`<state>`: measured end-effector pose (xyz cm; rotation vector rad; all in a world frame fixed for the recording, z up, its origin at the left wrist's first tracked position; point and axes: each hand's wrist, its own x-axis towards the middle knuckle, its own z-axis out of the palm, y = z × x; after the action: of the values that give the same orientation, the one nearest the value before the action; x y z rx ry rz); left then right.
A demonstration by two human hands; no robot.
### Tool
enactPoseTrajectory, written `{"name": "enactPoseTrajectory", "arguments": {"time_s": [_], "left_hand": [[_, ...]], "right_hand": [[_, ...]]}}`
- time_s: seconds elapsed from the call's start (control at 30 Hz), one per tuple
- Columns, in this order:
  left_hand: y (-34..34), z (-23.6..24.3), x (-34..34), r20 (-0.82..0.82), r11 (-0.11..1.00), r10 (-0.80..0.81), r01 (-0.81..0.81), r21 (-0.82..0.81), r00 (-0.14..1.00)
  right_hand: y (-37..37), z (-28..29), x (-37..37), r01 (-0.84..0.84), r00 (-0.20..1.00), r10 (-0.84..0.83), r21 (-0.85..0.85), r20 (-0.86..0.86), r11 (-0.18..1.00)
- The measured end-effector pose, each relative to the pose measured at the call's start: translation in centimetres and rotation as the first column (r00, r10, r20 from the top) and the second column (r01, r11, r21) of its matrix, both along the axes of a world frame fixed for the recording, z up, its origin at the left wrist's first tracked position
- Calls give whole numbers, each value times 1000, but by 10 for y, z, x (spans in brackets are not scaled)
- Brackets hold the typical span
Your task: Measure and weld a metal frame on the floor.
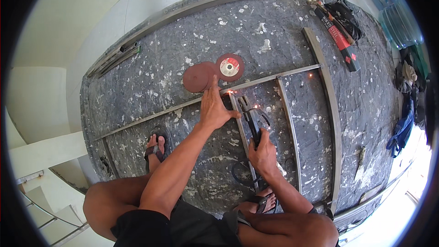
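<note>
Your left hand point(214, 110) lies flat and open on the long steel bar point(151, 115). Your right hand point(264, 152) is closed around the electrode holder point(250, 118), sparking at the near-centre joint point(231, 93). That weld is under way; the right-hand crossbar point(288, 123) joints look unfinished.

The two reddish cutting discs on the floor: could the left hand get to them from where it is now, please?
Probably yes. The left hand presses flat on the long metal bar, and the cutting discs lie just beyond its fingertips on bare floor, with nothing between.
</note>
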<state>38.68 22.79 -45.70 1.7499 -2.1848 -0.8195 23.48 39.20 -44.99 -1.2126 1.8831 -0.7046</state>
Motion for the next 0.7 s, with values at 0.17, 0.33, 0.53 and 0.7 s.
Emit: {"name": "enactPoseTrajectory", "arguments": {"time_s": [0.17,0.33,0.53,0.7], "left_hand": [[1,-1,0,9,1000,-19,19,-25,1000],[0,0,2,-5,999,-22,22,-36,1000],[0,0,0,-3,1000,-18,18,-17,1000],[0,-10,3,-5,998,-23,23,-56,1000]], "right_hand": [[-1,-2,0,-7,1000,7,-19,-1,1000],[-2,-2,1,-22,1000,22,-18,-2,1000],[0,-4,1,-28,999,28,-10,-21,1000],[-1,-5,2,-23,999,22,-48,-32,999]]}}
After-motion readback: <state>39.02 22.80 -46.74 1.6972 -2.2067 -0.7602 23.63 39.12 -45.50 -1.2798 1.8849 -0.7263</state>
